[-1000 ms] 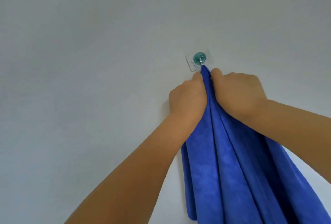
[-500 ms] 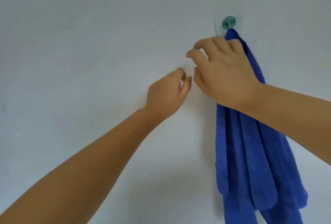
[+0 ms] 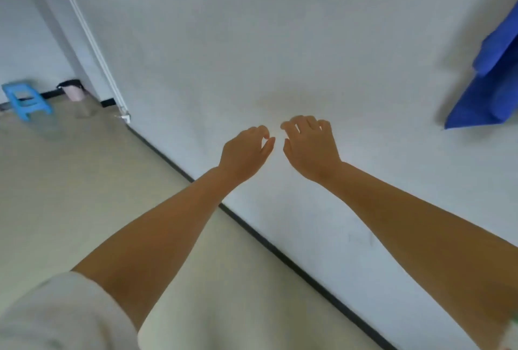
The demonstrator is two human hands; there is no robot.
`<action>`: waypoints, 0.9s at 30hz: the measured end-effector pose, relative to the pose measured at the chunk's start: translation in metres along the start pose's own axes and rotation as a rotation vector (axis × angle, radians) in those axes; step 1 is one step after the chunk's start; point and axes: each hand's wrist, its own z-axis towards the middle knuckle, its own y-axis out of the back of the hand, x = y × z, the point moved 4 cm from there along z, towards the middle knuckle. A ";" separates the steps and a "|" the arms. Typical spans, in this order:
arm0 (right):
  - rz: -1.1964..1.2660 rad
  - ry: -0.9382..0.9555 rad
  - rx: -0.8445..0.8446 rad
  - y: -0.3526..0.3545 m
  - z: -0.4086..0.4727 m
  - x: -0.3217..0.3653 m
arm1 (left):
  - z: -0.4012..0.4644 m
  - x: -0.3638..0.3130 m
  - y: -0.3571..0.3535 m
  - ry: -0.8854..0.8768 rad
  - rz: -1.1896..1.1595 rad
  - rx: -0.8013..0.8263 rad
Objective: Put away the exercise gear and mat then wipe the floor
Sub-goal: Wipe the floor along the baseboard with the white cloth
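One blue cloth [image 3: 493, 80] hangs on the wall; left hand [image 3: 245, 153] and right hand [image 3: 309, 148] empty, fingers loosely spread.

Blue cloth [image 3: 493, 80]: hangs against the white wall at the right edge of the view, partly cut off by the frame. Fabric is plain, saturated blue, folded into overlapping layers; lower corner tapers to a point. Floor [image 3: 70, 195]: beige, bare, bordered by a dark skirting line along the wall

Left hand [image 3: 246, 153] and right hand [image 3: 309, 145] held out, empty, fingers loosely curled.
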 end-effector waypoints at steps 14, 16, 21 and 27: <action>0.412 0.318 0.906 -0.107 -0.183 0.396 | -0.402 0.254 0.012 0.726 0.086 0.431; 0.411 0.340 0.988 -0.115 -0.187 0.428 | -0.429 0.274 0.013 0.821 0.099 0.467; 0.411 0.420 1.110 -0.144 -0.182 0.478 | -0.452 0.319 0.001 0.988 0.070 0.552; 0.378 0.520 1.125 -0.214 -0.124 0.506 | -0.414 0.402 -0.013 1.024 0.091 0.605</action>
